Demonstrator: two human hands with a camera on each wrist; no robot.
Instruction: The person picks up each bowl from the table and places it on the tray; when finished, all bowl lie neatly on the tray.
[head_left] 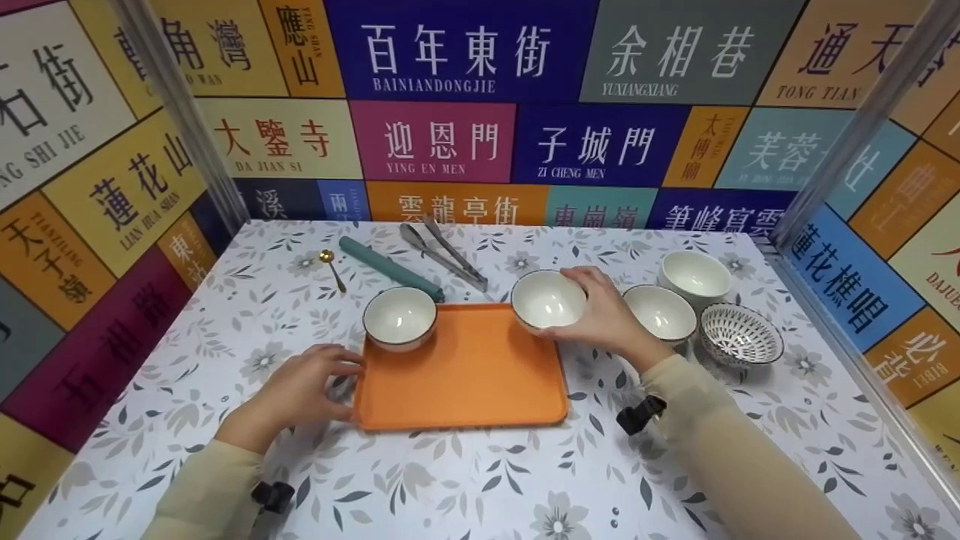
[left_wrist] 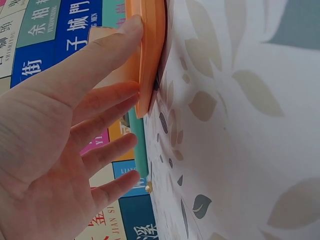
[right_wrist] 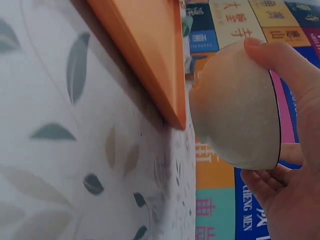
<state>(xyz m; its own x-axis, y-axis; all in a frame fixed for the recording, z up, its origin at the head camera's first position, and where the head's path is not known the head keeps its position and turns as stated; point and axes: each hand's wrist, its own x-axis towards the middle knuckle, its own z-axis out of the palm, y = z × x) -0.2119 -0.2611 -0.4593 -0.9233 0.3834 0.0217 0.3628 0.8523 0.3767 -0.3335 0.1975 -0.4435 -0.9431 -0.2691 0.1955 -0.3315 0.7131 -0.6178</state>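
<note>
In the head view, an orange tray point(head_left: 480, 382) lies on the table with a white, dark-rimmed bowl point(head_left: 400, 319) on its far left corner. My left hand point(head_left: 307, 386) is at the tray's left edge, its thumb and fingers extended; in the left wrist view the thumb and index finger touch the orange rim point(left_wrist: 150, 55). Above the tray's far right corner, my right hand point(head_left: 600, 315) grips a second white bowl point(head_left: 546, 301) by its side. The right wrist view shows that bowl point(right_wrist: 235, 110) raised off the tray, thumb on one side and fingers on the other.
Right of the tray stand a dark-rimmed white bowl point(head_left: 660, 315), a plain white bowl point(head_left: 696, 276) and a patterned bowl point(head_left: 741, 334). Behind the tray lie metal tongs point(head_left: 446, 255), a rolled teal cloth-like item point(head_left: 390, 268) and a small gold spoon point(head_left: 332, 268). Printed walls enclose the table.
</note>
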